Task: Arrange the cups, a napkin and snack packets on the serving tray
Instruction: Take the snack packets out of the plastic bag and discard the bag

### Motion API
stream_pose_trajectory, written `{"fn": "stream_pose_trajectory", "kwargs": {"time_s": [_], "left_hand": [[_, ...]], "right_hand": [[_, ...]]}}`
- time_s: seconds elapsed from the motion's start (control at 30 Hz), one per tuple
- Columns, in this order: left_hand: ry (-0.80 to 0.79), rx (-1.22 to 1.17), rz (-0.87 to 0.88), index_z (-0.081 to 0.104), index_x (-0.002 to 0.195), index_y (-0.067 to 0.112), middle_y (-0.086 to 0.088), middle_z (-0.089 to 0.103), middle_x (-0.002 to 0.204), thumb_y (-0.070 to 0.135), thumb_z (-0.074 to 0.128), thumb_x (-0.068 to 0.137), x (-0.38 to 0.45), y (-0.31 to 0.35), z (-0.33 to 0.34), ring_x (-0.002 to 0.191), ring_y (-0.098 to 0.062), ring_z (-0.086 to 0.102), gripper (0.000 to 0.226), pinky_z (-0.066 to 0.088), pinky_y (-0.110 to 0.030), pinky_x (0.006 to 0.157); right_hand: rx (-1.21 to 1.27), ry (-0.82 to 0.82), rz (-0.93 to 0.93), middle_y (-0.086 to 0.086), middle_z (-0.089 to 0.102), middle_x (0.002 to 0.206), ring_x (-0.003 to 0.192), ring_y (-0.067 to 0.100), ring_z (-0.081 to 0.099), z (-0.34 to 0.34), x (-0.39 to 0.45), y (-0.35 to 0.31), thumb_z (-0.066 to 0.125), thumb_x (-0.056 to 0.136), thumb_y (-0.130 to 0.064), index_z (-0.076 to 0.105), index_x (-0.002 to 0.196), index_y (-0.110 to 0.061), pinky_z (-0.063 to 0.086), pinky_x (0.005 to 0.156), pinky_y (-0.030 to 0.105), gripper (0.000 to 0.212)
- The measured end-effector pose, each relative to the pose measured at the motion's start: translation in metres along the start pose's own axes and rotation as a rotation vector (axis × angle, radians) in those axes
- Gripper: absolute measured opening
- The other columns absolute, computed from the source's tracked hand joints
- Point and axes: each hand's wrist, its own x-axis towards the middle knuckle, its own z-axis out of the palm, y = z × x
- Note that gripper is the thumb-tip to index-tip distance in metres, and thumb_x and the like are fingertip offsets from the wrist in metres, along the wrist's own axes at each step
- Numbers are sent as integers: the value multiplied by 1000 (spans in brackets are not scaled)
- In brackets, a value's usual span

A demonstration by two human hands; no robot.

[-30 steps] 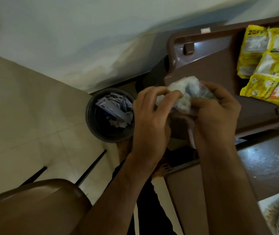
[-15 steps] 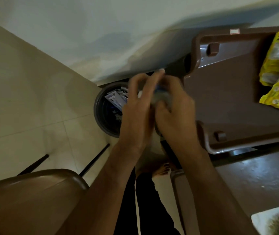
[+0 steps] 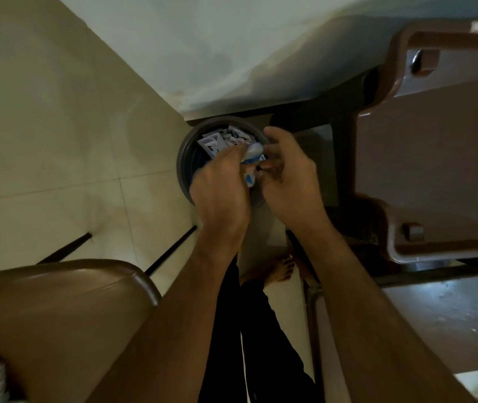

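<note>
Hands met above the dark bin [image 3: 184, 167]; left hand [image 3: 220, 193] pinched a crumpled white-and-blue wrapper [image 3: 251, 158] over it; right hand [image 3: 287, 181] hung loosely curled beside; brown serving tray [image 3: 423, 158] lay right of the bin

Both forearms bare, no sleeves, watch or rings on left hand [image 3: 221, 190] or right hand [image 3: 291, 181]. Black trousers [image 3: 263, 338] below; bare foot [image 3: 275, 271].

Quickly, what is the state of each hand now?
Left hand: closed on the crumpled wrapper.
Right hand: fingers loosely curled, touching the wrapper; grip cannot be told.
</note>
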Motion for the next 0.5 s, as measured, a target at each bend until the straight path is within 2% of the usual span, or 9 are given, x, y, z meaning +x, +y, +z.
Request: {"fn": "stream_pose_trajectory", "kwargs": {"time_s": [0.03,0.1,0.17,0.2,0.27,0.3,0.37,0.43,0.5], "left_hand": [[-5,21,-21,72,128,22,-10,77,122,18,66,98,0,-9,6,106,-31,73,31,61,-43,85],[25,-90,-160,64,124,22,-14,65,125,17,79,90,2,-25,14,110,-36,63,37,58,-46,86],[-24,-155,-249,67,125,12,-15,59,124,18,78,92,4,-39,22,112,-36,59,35,59,-50,89],[-84,-99,-248,71,128,10,-14,61,121,16,76,94,4,-44,26,111,-34,59,34,58,-46,90],[-151,-29,-240,74,132,15,-12,64,116,16,75,95,1,-53,32,106,-30,61,36,48,-22,83],[-151,-44,-279,74,133,17,-12,64,115,18,75,96,0,-54,34,103,-28,63,37,40,-15,77],[-151,-89,-345,72,135,15,-13,66,119,25,76,96,-2,-57,35,104,-27,65,40,33,-9,78],[-170,-103,-381,70,137,13,-13,68,125,32,79,95,-2,-60,38,109,-26,68,47,36,-12,80],[-203,-90,-388,69,137,12,-12,69,127,35,82,92,-1,-62,41,111,-25,70,52,48,-23,83]], "right_hand": [[12,-45,22,8,62,145,127,11,62,7,0,3,64,98,0,43,152,-15,49,81,-1,61],[29,-117,70,8,61,147,131,18,63,18,0,10,64,99,0,44,152,-16,52,87,8,59],[31,-145,110,6,62,146,129,16,63,26,-1,18,63,98,2,45,151,-17,49,88,9,59],[23,-153,121,5,61,145,128,13,62,30,-1,21,63,98,4,46,150,-17,48,87,6,59],[1,-163,128,5,60,146,127,11,58,38,-3,28,61,96,7,47,150,-15,50,92,9,60],[-3,-174,139,6,57,148,131,15,57,42,-3,31,60,96,8,47,150,-14,51,101,16,60],[-5,-208,174,10,47,153,139,24,52,50,-3,37,57,94,10,47,151,-11,49,115,37,61],[-17,-247,201,14,39,154,140,30,50,57,-1,41,55,93,12,48,150,-8,46,117,42,61],[-20,-280,230,16,36,156,143,32,47,62,2,46,54,93,13,46,151,-8,45,117,44,62]]}}
